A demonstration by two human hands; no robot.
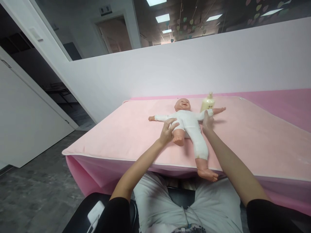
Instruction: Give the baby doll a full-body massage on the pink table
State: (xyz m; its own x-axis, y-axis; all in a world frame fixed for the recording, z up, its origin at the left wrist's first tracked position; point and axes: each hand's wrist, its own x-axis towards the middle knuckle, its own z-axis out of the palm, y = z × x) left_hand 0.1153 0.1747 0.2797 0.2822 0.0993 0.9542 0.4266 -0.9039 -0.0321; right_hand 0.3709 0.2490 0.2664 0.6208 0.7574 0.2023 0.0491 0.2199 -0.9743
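A baby doll [188, 119] with a white cloth body lies on its back on the pink-covered table, head toward the wall and arms spread wide. My left hand [167, 131] curls around its bent leg on the left side, fingers over the white thigh. On the other side my right hand [208, 123] grips the doll's outstretched arm near the elbow, thumb up front; the other fingers are mostly hidden. The doll's other leg stretches toward me, its foot at the table's front edge. Right behind that arm stands a pale yellow pump bottle [208, 102], partly covered by it.
A light pink cover [102, 139] spreads over the table, above a darker pink cloth [291, 106]. A white wall [170, 71] with a window rises behind. My legs are under the table's front edge. A white device with a cable [95, 212] lies by my left arm.
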